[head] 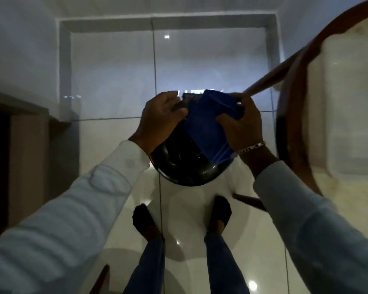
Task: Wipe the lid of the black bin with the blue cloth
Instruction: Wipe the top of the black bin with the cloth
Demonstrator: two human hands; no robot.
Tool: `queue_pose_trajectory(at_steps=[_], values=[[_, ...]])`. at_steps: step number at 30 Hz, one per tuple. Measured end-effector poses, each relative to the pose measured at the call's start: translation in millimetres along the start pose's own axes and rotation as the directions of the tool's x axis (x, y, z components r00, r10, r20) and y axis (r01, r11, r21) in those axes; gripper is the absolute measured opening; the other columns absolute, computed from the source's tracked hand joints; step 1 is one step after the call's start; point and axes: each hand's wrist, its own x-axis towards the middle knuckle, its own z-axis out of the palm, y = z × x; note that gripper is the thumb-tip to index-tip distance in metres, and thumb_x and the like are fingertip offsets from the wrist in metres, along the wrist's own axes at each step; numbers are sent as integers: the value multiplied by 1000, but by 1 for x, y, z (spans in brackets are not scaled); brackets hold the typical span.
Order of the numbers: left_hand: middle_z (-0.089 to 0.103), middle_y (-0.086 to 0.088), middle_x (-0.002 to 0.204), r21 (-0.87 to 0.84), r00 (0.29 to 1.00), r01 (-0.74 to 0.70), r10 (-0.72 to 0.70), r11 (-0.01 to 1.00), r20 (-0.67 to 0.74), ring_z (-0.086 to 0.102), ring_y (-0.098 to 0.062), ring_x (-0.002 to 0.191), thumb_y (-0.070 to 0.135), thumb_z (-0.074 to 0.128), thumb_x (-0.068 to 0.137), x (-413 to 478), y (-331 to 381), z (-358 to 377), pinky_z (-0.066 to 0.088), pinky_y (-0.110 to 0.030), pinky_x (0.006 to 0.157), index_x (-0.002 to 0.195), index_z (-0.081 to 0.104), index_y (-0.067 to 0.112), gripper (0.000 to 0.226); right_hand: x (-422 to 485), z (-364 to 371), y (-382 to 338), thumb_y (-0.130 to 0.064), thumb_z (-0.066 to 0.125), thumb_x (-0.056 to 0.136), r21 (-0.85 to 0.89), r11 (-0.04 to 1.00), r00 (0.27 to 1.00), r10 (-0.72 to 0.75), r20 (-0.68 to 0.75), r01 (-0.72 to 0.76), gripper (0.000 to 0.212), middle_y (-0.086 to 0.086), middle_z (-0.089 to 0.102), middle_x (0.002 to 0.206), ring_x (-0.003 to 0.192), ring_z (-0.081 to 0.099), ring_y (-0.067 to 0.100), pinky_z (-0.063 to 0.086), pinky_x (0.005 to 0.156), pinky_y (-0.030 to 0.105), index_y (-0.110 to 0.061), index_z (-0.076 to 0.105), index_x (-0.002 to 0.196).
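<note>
Both hands reach down over the black bin, which stands on the pale tiled floor just ahead of the person's dark shoes. The left hand curls over the far left edge of the round lid, its fingers closed on the rim there. The right hand is clamped on the blue cloth, thumb on top and fingers wrapped around the bunched far end. The cloth lies between the two hands and drapes toward the person across the right part of the glossy lid, its near edge hanging by the right wrist, where a silver bracelet shows. The near left part of the lid is uncovered. To the right of the right hand stands a round wooden table, one of its legs passing just behind that hand's knuckles. Both arms wear pale long sleeves.
</note>
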Motion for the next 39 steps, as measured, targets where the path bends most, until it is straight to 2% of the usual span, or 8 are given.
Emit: queue_pose_trajectory(at_steps=[4, 9, 14, 17, 24, 30, 36, 39], values=[[51, -15, 139, 371, 990, -99, 56, 923, 126, 50, -32, 127, 7, 66, 78, 18, -90, -11, 41, -31, 104, 142, 36, 11, 70, 23, 51, 61, -3, 64, 78, 3, 985, 985, 171, 5, -171, 38, 2, 59, 103, 96, 58, 19, 52, 85, 31, -9, 57, 114], [-19, -8, 160, 618, 864, -384, 31, 686, 502, -17, -23, 146, 49, 82, 60, 26, -150, -13, 3, -42, 119, 147, -16, 13, 135, 20, 73, 99, -19, 62, 79, -516, 840, 975, -220, -40, 169, 57, 15, 45, 138, 125, 43, 31, 39, 102, 48, -17, 43, 133], [-19, -16, 159, 694, 831, -529, 133, 489, 540, -18, -26, 146, 66, 78, 49, 47, -160, -21, 1, -44, 122, 147, -16, 7, 148, 11, 92, 121, -53, 45, 88, -647, 665, 928, -256, 272, 373, 68, 13, 19, 158, 145, 13, 39, 22, 114, 58, -21, 29, 146], [-17, -17, 159, 701, 810, -569, 143, 429, 569, -16, -28, 147, 78, 69, 44, 53, -165, -23, 4, -44, 122, 146, -17, 6, 151, 13, 112, 122, -61, 39, 87, -698, 661, 961, -215, 177, 276, 71, 11, 14, 160, 145, 9, 40, 17, 114, 62, -27, 23, 148], [-17, -14, 160, 680, 798, -582, 152, 446, 583, -19, -22, 145, 78, 70, 45, 54, -166, -24, 0, -37, 121, 147, -15, 8, 151, -21, 100, 144, -63, 43, 87, -695, 532, 874, -319, 365, 484, 69, 10, 25, 157, 146, 13, 37, 18, 114, 62, -26, 34, 144], [-15, -12, 160, 676, 790, -594, 161, 436, 591, -20, -18, 144, 84, 63, 44, 57, -169, -25, -4, -34, 117, 146, -18, 13, 148, 12, 129, 124, -63, 40, 86, -667, 712, 974, -204, 102, 219, 70, 10, 17, 159, 145, 7, 40, 10, 116, 61, -28, 25, 145], [-12, -14, 160, 658, 784, -599, 168, 456, 598, -15, -21, 146, 83, 66, 45, 57, -167, -27, 2, -35, 120, 147, -14, 9, 149, -22, 126, 137, -62, 42, 88, -659, 563, 866, -342, 364, 499, 67, 9, 24, 158, 146, 9, 37, 13, 117, 57, -25, 33, 143], [-14, -15, 160, 655, 781, -600, 157, 458, 605, -15, -25, 147, 81, 68, 47, 57, -167, -27, 4, -38, 122, 147, -16, 9, 149, -24, 101, 146, -61, 43, 87, -687, 584, 901, -308, 306, 433, 67, 11, 28, 156, 145, 15, 38, 17, 115, 61, -23, 37, 141]])
